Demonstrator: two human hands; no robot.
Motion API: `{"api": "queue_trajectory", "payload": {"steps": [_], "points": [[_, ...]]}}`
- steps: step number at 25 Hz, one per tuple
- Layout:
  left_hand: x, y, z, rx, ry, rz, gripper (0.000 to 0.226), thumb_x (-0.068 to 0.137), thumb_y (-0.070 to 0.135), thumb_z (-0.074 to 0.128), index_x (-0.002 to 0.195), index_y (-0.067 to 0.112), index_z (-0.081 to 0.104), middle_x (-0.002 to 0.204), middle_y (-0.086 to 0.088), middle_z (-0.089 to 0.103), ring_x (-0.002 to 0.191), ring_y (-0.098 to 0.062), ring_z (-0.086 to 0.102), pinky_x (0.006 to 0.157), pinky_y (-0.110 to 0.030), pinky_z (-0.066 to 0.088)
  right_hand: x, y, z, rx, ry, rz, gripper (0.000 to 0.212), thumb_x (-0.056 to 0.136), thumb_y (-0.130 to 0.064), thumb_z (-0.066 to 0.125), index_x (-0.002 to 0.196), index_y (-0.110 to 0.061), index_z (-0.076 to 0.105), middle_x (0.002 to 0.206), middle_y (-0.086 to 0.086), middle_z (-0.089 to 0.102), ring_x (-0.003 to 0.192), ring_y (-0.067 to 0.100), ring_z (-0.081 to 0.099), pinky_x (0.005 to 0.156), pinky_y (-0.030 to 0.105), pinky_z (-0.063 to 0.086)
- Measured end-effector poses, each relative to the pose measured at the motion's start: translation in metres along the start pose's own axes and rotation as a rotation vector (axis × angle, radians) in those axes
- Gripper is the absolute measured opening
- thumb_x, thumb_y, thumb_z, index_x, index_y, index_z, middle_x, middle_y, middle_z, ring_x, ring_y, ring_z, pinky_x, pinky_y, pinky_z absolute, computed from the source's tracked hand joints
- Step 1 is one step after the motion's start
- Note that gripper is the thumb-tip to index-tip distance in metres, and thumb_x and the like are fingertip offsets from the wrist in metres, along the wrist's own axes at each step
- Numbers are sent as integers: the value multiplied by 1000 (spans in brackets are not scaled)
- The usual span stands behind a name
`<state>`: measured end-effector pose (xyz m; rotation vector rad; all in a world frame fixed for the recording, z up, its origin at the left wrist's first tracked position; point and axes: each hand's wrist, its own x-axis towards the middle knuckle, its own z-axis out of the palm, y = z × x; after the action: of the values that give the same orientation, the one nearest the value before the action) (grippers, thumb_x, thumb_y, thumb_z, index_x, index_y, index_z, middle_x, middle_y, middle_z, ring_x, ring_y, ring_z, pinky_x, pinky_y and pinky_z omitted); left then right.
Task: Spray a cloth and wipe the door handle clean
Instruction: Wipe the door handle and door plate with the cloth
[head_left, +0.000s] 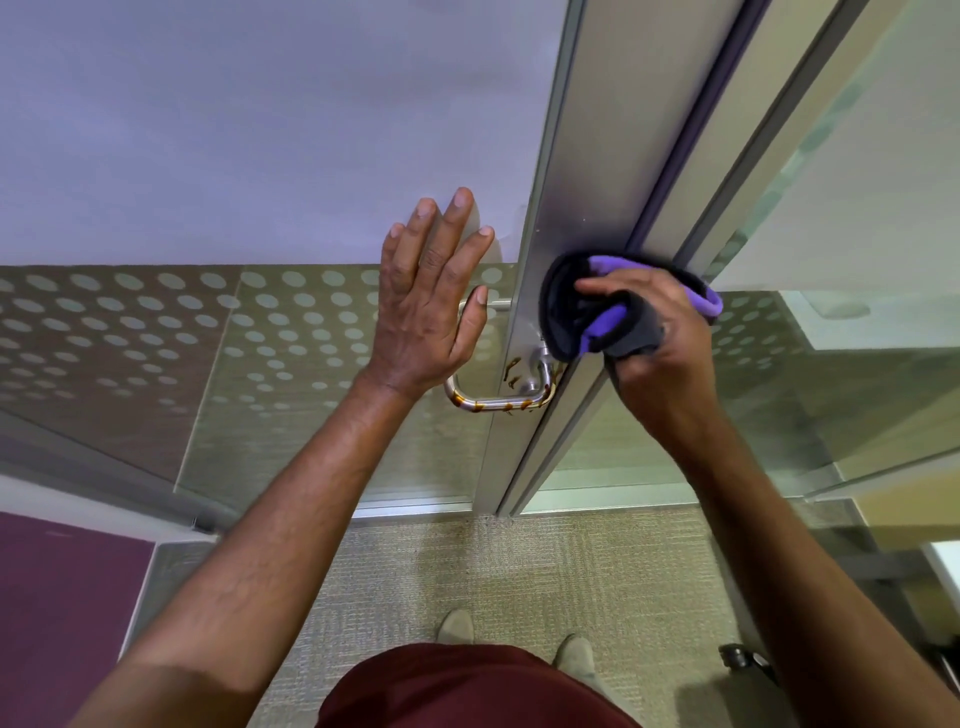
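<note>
A metal lever door handle (493, 401) sticks out from the aluminium stile of a glass door (566, 208), streaked with brown stains. My left hand (426, 312) lies flat, fingers straight, against the frosted glass just left of the stile and above the handle. My right hand (660, 353) grips a bunched dark grey and purple cloth (576, 312), which presses on the stile right above the handle's base. No spray bottle is in view.
The door frame (727, 156) and another glass panel stand to the right. The lower glass carries a pattern of dots (156, 332). Beige carpet (519, 571) lies below with my shoes on it. A dark object (743, 657) sits on the floor at lower right.
</note>
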<state>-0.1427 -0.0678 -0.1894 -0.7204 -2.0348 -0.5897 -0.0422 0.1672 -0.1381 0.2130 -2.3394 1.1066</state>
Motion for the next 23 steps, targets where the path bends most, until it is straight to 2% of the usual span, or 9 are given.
{"api": "queue_trajectory", "payload": {"steps": [2, 4, 7, 9, 11, 13, 18, 20, 23], "points": [[0, 0, 1, 8, 3, -2, 50, 108, 27, 48, 156, 15, 42, 167, -15, 27, 163, -14, -6, 133, -43, 1, 2, -3, 10, 7, 82, -40, 57, 77, 18, 74, 128, -7, 73, 130, 10, 64, 124, 22, 62, 109, 42, 51], [-1, -1, 2, 10, 6, 0, 49, 108, 27, 47, 156, 15, 42, 167, -15, 27, 163, -14, -6, 133, -43, 1, -2, -1, 23, -237, 71, -168, 51, 88, -2, 77, 137, -9, 69, 132, 13, 61, 120, 30, 60, 103, 47, 50], [-1, -3, 3, 23, 11, 11, 48, 110, 29, 45, 156, 16, 41, 166, -15, 28, 164, -15, -5, 133, -43, 1, -6, 11, 33, -533, 69, -284, 46, 95, -20, 79, 140, -20, 68, 132, 8, 64, 111, 29, 58, 91, 42, 43], [-1, -3, 4, 21, 16, 8, 47, 111, 30, 43, 156, 17, 41, 167, -13, 26, 164, -14, -6, 133, -42, 0, -5, 19, 37, -619, 39, -352, 40, 98, -20, 74, 137, -23, 69, 131, 4, 65, 108, 28, 57, 85, 40, 40], [-1, -1, 6, 20, 33, 6, 47, 111, 30, 42, 155, 17, 41, 166, -14, 26, 164, -14, -6, 133, -42, -1, -8, 25, 42, -691, -47, -432, 30, 104, -22, 61, 132, -24, 70, 130, 2, 66, 106, 28, 59, 82, 40, 39], [0, -1, 8, 17, 48, 6, 47, 110, 29, 44, 155, 16, 42, 166, -16, 28, 164, -15, -5, 133, -42, 0, -13, 29, 45, -749, -137, -486, 29, 109, -23, 50, 130, -24, 70, 129, 0, 67, 103, 28, 60, 83, 41, 41], [0, -3, 8, 10, 32, 16, 47, 110, 28, 44, 156, 16, 41, 166, -16, 28, 164, -16, -6, 133, -42, -1, -14, 33, 42, -804, -203, -506, 24, 109, -24, 50, 123, -22, 71, 122, 1, 68, 101, 28, 60, 82, 40, 43], [0, -3, 7, 9, 30, 18, 47, 110, 29, 43, 156, 16, 40, 166, -15, 28, 164, -15, -6, 133, -42, -1, -13, 29, 38, -842, -213, -469, 22, 109, -27, 52, 113, -20, 73, 113, 3, 68, 99, 29, 61, 83, 40, 42], [0, -2, 6, -8, 20, 7, 48, 109, 28, 45, 155, 15, 41, 166, -15, 27, 164, -14, -6, 133, -42, -1, -15, 14, 39, -877, -194, -364, 20, 107, -21, 53, 103, -17, 73, 103, 5, 66, 96, 30, 61, 85, 40, 40]]}}
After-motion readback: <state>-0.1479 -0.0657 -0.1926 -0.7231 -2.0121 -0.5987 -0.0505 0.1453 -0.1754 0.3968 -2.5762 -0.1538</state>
